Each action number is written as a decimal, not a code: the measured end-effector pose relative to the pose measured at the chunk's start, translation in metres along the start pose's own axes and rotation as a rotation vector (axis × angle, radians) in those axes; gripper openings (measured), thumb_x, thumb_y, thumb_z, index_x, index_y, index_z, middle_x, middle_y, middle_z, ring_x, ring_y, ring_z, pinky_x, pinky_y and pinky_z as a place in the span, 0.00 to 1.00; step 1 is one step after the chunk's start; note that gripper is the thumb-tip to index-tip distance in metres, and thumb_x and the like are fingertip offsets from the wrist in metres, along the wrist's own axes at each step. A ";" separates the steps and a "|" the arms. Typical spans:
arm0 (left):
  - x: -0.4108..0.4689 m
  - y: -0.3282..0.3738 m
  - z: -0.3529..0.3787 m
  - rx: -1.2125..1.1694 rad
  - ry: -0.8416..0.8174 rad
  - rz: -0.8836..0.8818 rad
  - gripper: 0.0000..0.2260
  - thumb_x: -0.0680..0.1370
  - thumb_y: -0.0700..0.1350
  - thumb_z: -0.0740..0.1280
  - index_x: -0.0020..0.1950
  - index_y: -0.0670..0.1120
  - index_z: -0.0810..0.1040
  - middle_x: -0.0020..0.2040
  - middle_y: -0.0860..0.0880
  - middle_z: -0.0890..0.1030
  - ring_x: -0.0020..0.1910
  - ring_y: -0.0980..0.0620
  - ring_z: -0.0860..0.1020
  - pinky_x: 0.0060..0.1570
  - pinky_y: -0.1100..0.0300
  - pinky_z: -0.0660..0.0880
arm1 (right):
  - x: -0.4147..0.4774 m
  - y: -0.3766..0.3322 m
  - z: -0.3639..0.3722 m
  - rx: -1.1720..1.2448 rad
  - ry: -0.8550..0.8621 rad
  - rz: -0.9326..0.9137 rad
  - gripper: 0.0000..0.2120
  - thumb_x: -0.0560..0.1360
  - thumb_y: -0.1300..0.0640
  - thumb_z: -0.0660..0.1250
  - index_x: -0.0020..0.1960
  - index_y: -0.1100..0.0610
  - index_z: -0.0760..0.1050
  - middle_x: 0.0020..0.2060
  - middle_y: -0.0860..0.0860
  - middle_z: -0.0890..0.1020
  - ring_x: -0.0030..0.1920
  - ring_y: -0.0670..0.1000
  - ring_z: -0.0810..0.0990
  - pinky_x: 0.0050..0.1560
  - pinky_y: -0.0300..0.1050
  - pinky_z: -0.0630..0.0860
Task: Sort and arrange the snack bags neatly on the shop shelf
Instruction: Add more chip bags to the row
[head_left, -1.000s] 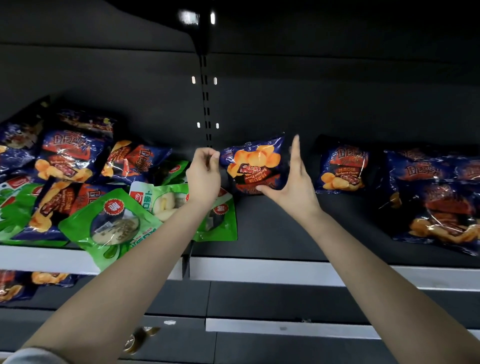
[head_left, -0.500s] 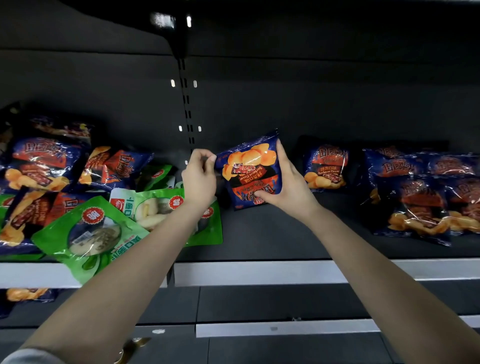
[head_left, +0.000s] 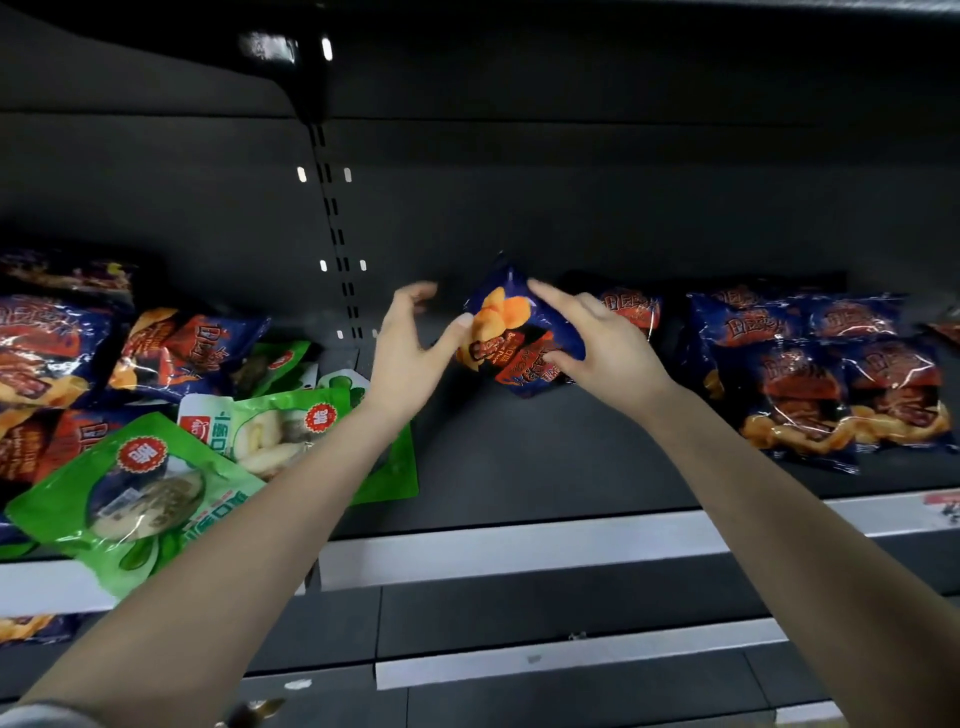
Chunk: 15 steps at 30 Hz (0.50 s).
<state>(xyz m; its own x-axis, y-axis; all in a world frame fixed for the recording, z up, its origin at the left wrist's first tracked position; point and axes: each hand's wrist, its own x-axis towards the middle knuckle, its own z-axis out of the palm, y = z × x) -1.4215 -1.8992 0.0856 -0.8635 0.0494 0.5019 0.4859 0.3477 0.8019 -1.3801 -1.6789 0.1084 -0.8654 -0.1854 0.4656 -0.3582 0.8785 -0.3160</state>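
Right grip (head_left: 608, 353) pinches the blue chip bag (head_left: 519, 332), tilted over mid-shelf (head_left: 519, 467). Left grip (head_left: 410, 353) spread wide, thumb at the bag's edge. Judged light, puffy, slick and crushable, so I should hold it by the seams.

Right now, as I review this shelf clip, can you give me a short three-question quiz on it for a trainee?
1. True or false: the right hand grips the blue chip bag.
2. The green snack bags lie: A, left of the held bag; B, right of it; C, behind it.
3. Fill in: the left hand is ___ (open or shut).
Key: 1 true; 2 A; 3 open.
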 end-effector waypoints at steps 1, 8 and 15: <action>0.001 0.004 0.004 -0.017 -0.021 0.032 0.25 0.74 0.51 0.71 0.66 0.46 0.67 0.62 0.54 0.72 0.62 0.59 0.70 0.61 0.68 0.64 | 0.000 -0.001 -0.001 -0.024 0.012 -0.019 0.35 0.73 0.59 0.69 0.73 0.37 0.58 0.55 0.45 0.74 0.49 0.50 0.77 0.48 0.48 0.76; 0.006 0.014 0.025 -0.155 -0.184 -0.003 0.24 0.71 0.44 0.74 0.63 0.52 0.70 0.51 0.58 0.81 0.51 0.63 0.78 0.56 0.66 0.74 | -0.002 -0.005 0.003 -0.075 0.098 -0.102 0.19 0.73 0.59 0.70 0.64 0.52 0.76 0.58 0.49 0.79 0.57 0.54 0.77 0.58 0.57 0.72; 0.020 0.013 0.032 -0.345 0.113 -0.201 0.12 0.70 0.44 0.75 0.49 0.52 0.75 0.46 0.57 0.78 0.45 0.60 0.78 0.47 0.66 0.76 | -0.013 -0.003 0.010 -0.163 0.367 -0.008 0.26 0.72 0.53 0.71 0.69 0.55 0.70 0.68 0.57 0.69 0.65 0.61 0.68 0.62 0.60 0.70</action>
<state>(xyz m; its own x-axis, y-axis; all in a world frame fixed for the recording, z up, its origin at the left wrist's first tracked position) -1.4363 -1.8635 0.0956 -0.9351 -0.0972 0.3408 0.3420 0.0047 0.9397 -1.3712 -1.6835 0.0952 -0.6693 -0.0491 0.7414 -0.2789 0.9414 -0.1895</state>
